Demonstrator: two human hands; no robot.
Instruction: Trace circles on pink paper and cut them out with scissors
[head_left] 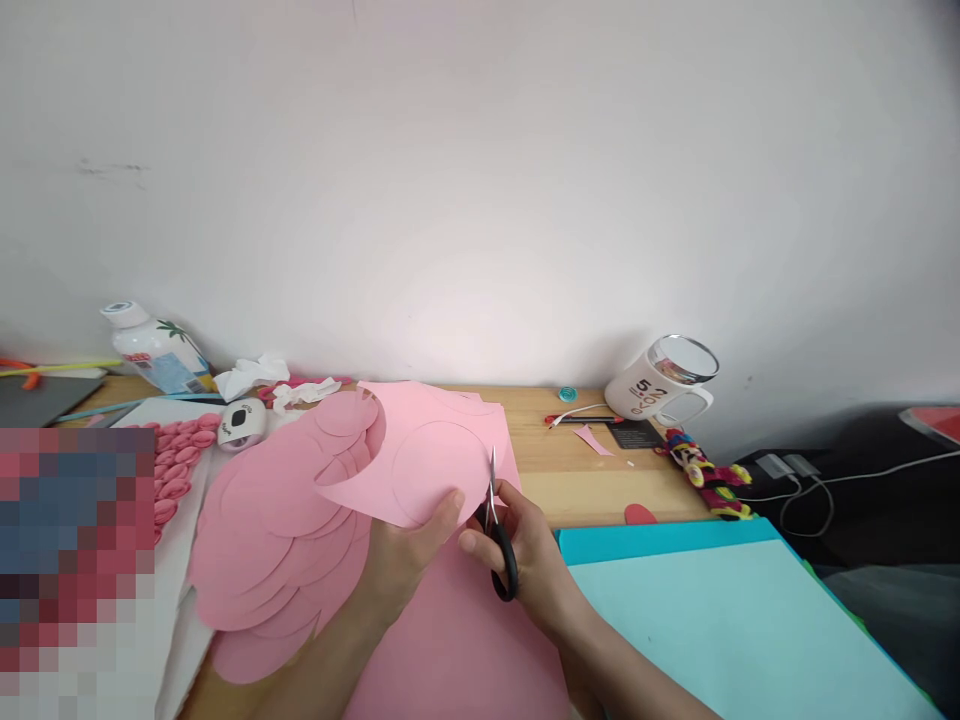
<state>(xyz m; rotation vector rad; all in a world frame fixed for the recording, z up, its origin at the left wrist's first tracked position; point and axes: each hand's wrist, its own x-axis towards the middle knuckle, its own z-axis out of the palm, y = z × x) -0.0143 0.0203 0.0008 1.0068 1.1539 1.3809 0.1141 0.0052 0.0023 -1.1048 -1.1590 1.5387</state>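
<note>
My left hand point(412, 550) grips the lower edge of a pink paper sheet point(431, 460), thumb on top and the other fingers hidden beneath. A thin circle outline is drawn on this sheet, and a curved piece is gone from its left side. In my right hand point(525, 550) is a pair of scissors point(504, 565) with black handles; the blades point up at the sheet's right edge. Left of my hands lies a heap of overlapping pink paper circles point(262, 520). More pink paper point(465, 640) is spread on the table under my hands.
Blue sheets point(675, 600) lie at the right, near a white mug point(649, 385) and a colourful figure point(705, 475). At the left are a white bottle point(161, 350), crumpled tissue point(251, 375), a white device point(242, 424) and pink puffy pieces point(176, 470). A wall point(480, 200) stands behind.
</note>
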